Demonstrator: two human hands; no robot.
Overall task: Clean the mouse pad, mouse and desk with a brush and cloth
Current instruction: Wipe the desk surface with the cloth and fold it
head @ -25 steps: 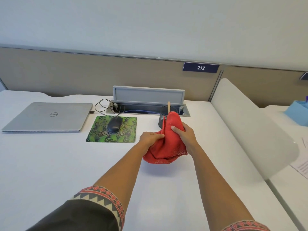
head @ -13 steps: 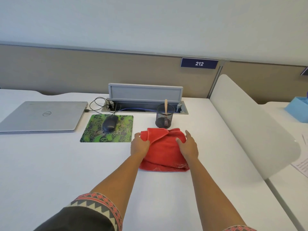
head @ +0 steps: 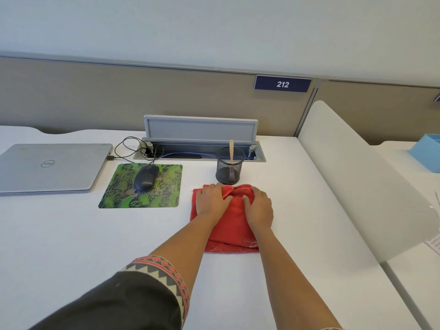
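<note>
Fingers (head: 215, 188) of the left hand (head: 212, 201) press flat on the folded red terry cloth (head: 228, 234), which lies on the white tabletop (head: 95, 234). The right hand (head: 259, 207) curls over a ridge, grip unclear. Soft, light and limp, the cloth is probably best pinched at a folded edge.
</note>
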